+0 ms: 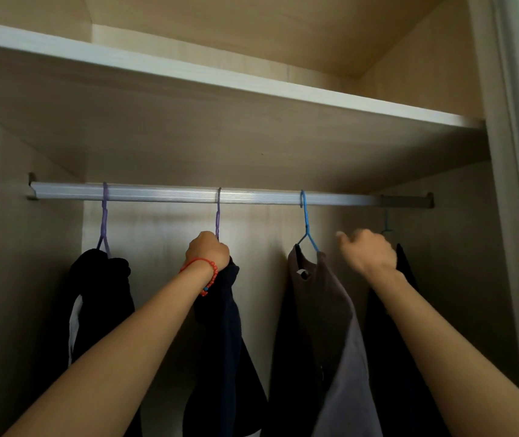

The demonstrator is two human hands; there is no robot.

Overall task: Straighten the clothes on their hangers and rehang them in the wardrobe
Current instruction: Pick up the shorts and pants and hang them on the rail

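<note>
Gripping the neck of the purple hanger point(218, 212) with my left hand point(209, 249), I have my fingers curled round it just above the dark navy garment point(229, 326), whose collar bunches up against my knuckles. Its hook sits over the silver rail point(188, 194) in the middle of the wardrobe, between another purple hanger point(104, 216) carrying a black garment point(100, 298) to the left and a blue hanger point(306, 222) with a grey-brown shirt point(324, 326) to the right. My right hand point(366, 252) hovers loosely curled, holding nothing, between the blue hanger and a teal hanger point(386, 222) at the far right, from which another dark garment point(390, 335) hangs. I judge the navy cloth to be soft and limp, light enough for one hand, and likely to slide off the thin plastic shoulders if I tilt the hanger. The hanger itself looks slim and springy, so the neck below the hook is the firm place to hold; the fabric is best taken at the shoulders or collar with my free hand to pull it square.
</note>
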